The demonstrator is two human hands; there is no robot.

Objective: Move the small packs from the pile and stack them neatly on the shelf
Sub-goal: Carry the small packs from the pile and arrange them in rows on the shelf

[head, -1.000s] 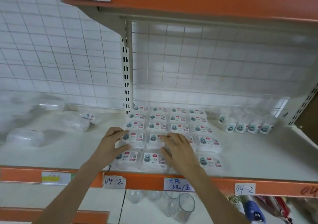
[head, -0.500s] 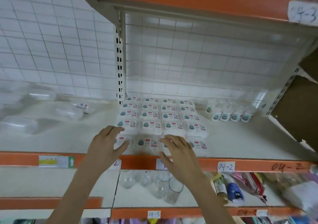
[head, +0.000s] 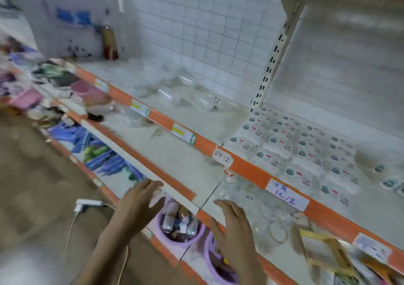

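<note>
While both hands were on the small clear labelled packs (head: 301,151) before, left hand (head: 140,206) and right hand (head: 234,225) now hover empty, fingers spread, below them; orange shelf edge (head: 247,166) tag reads "04-2".

single head cam, tilted view down-left along shelf (head: 218,118), close to edge, motion-blurred
</note>
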